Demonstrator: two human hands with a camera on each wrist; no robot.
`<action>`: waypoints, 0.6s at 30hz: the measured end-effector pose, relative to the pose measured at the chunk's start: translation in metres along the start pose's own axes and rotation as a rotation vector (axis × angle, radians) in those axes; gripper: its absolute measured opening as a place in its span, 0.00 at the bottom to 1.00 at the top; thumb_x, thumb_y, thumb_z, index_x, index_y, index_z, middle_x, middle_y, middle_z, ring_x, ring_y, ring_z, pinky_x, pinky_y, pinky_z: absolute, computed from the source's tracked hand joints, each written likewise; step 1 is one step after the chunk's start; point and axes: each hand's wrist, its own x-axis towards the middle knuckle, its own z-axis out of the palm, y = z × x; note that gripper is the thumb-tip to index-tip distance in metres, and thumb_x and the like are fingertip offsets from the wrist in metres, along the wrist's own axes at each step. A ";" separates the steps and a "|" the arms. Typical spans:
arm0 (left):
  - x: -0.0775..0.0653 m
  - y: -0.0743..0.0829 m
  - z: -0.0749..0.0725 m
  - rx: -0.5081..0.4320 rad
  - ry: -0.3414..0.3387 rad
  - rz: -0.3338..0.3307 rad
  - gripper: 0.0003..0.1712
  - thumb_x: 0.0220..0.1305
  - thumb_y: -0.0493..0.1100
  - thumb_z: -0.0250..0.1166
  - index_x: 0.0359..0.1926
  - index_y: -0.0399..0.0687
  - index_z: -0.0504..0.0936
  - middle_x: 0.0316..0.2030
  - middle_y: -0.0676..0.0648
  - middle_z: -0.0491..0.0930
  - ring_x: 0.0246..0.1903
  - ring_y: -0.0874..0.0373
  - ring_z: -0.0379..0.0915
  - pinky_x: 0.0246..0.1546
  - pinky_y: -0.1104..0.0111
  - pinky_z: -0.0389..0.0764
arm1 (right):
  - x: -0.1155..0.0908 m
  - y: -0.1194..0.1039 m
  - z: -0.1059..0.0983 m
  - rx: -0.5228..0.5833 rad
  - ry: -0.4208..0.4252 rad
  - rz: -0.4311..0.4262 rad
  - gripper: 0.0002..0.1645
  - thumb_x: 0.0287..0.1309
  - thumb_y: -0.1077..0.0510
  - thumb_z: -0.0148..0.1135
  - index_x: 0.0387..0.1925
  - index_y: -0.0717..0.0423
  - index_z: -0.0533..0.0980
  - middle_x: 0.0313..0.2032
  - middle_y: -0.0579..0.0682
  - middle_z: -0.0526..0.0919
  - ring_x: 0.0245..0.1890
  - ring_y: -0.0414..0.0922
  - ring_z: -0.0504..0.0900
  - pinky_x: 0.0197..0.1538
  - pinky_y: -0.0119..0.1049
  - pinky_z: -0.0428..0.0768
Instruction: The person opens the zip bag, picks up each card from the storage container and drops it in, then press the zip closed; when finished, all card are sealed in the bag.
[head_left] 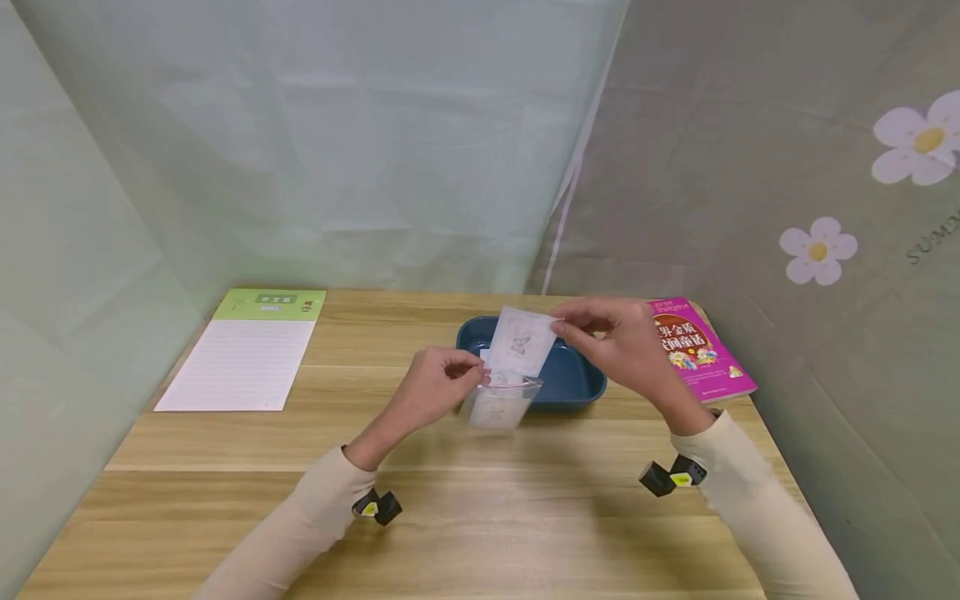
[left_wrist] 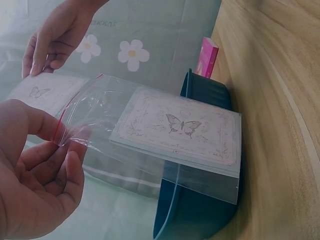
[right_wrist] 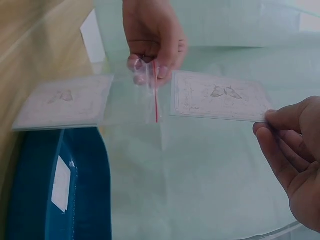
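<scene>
A clear zip bag (head_left: 501, 410) with a red strip along its mouth hangs from my left hand (head_left: 441, 385), whose thumb and fingers pinch one side of that mouth. Inside the bag lie butterfly-printed cards (left_wrist: 175, 127), stacked at its bottom end. My right hand (head_left: 621, 343) pinches the corner of a similar pale butterfly card (head_left: 520, 343) between thumb and fingers. In the right wrist view this card (right_wrist: 220, 96) is held level, its far edge close to the red strip. Behind and below both sits a blue bin (head_left: 581, 382), with a white card (right_wrist: 61, 182) inside.
A lined writing pad (head_left: 240, 360) with a green header lies at the table's left. On the right, a pink book (head_left: 708, 358) lies close behind my right hand. Fabric curtains (head_left: 390, 167) enclose the back and sides of the wooden table (head_left: 480, 517).
</scene>
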 end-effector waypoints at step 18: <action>0.000 0.003 -0.003 0.038 0.030 0.009 0.10 0.70 0.40 0.63 0.44 0.44 0.90 0.37 0.50 0.88 0.36 0.59 0.82 0.40 0.65 0.84 | -0.005 0.007 0.006 -0.007 -0.020 -0.016 0.10 0.58 0.64 0.74 0.43 0.56 0.88 0.40 0.48 0.91 0.33 0.39 0.88 0.38 0.26 0.83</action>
